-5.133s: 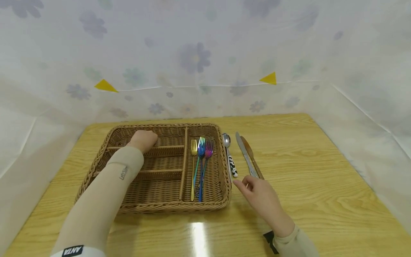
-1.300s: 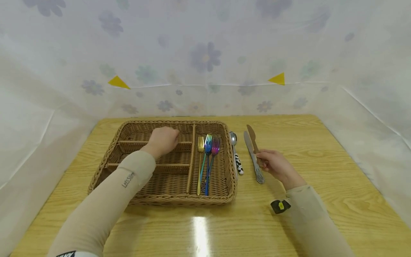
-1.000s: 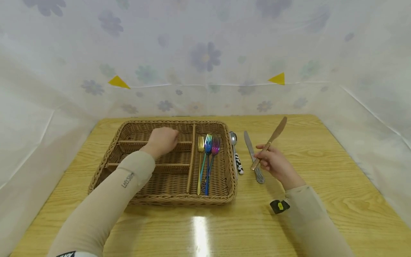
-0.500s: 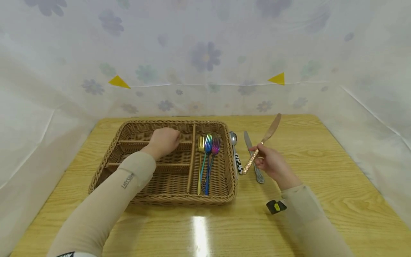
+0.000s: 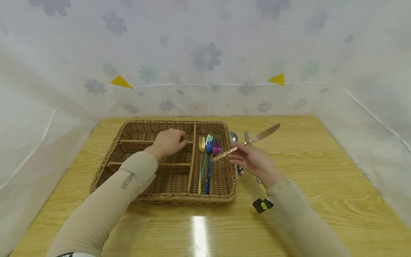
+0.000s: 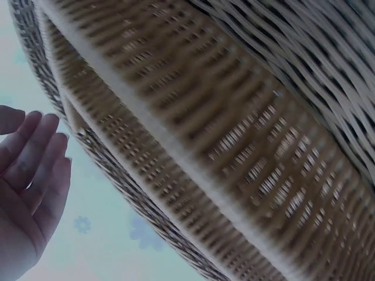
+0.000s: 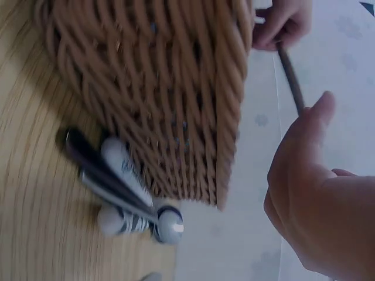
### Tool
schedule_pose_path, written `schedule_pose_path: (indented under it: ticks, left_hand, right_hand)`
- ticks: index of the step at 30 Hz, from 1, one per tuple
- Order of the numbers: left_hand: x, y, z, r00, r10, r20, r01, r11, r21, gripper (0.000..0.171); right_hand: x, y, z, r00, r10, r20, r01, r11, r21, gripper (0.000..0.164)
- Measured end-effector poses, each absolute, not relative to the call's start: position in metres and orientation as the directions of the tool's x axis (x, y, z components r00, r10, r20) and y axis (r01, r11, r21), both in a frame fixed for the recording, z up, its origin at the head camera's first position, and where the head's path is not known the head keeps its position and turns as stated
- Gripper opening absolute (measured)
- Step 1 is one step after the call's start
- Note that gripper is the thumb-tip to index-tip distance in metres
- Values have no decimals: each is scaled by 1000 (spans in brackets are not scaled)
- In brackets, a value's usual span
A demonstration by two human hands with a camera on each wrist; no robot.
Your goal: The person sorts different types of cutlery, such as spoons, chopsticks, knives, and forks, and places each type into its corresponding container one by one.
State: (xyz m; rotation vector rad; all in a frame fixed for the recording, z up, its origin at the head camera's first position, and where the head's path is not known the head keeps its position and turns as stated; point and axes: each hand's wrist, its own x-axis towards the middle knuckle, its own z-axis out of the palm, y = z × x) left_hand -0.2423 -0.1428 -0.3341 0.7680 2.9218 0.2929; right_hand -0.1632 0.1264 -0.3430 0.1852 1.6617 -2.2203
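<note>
My right hand (image 5: 253, 162) pinches a table knife with a speckled rose-gold handle (image 5: 226, 153) and a copper-toned blade (image 5: 268, 132). It is above the right rim of the wicker basket (image 5: 179, 198), the handle end over the forks' compartment. A gold fork (image 5: 201, 144), a rainbow-blue fork (image 5: 208, 142) and a purple fork (image 5: 216, 145) lie there. My left hand (image 5: 170, 141) hangs over the left compartments with loosely curled fingers and holds nothing. Beside the basket are a spoon (image 5: 233, 137) and a silver knife (image 5: 246, 136), both partly behind my right hand.
Wicker dividers (image 5: 192, 160) split the basket into several compartments. The right wrist view shows several cutlery handles (image 7: 120, 181) lying along the basket's outer wall. A flowered white sheet (image 5: 205, 53) rises behind the wooden table (image 5: 321, 171).
My right hand has picked up the rose-gold knife from the table, turned it, and carried it left to the basket's edge. My left hand has shifted slightly right.
</note>
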Motion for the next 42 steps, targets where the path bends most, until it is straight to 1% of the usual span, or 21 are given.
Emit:
schedule_pose_path:
  ticks: [2,6,9,12,14,18,20,24,27,31,33,38,42]
  left_hand:
    - [-239,-138,-333,-856,513,-64,483,838,254,25]
    - [-234,-127,-332,-822,563,-86,516,800,308,28]
    - [-231,-120,-333,-787,606,-116,541,769,341,36]
    - [-227,-115,-332,-752,643,-148,560,740,372,43]
    - [-225,-112,-332,-733,660,-166,565,726,392,44]
    - [-223,-110,-332,-709,686,-163,587,702,404,40]
    - [-223,-109,-332,-697,701,-149,607,688,397,37]
    - [-222,-108,-332,-677,725,-130,637,665,390,29]
    - [-223,-108,-332,-673,730,-120,647,659,382,26]
    - [-223,-111,-330,-686,719,-109,647,672,360,24]
    - [-224,-114,-330,-690,716,-106,649,678,345,22]
    - [-231,-126,-335,-692,716,-90,664,681,310,20]
    - [-235,-142,-337,-715,693,-95,645,706,292,20]
  right_hand:
    - [-165,118,-344,-924,-215,-317,365,-250,-897,34]
    - [-167,105,-345,-916,-227,-330,386,-286,-877,35]
    - [-167,99,-344,-909,-241,-339,403,-310,-861,34]
    - [-166,95,-344,-899,-272,-342,419,-310,-854,39]
    - [-165,93,-343,-890,-296,-347,433,-307,-848,43]
    - [-163,91,-341,-873,-350,-340,443,-278,-852,48]
    - [-162,89,-341,-869,-367,-333,438,-256,-862,46]
    - [-162,87,-341,-863,-397,-314,426,-236,-873,36]
    - [-162,86,-341,-856,-422,-299,418,-223,-881,29]
    - [-161,87,-342,-841,-461,-284,405,-188,-895,23]
    - [-161,88,-343,-832,-474,-288,398,-150,-905,28]
    - [-159,88,-346,-821,-476,-314,383,-53,-922,51]
    - [-158,94,-350,-824,-477,-305,358,-24,-933,54]
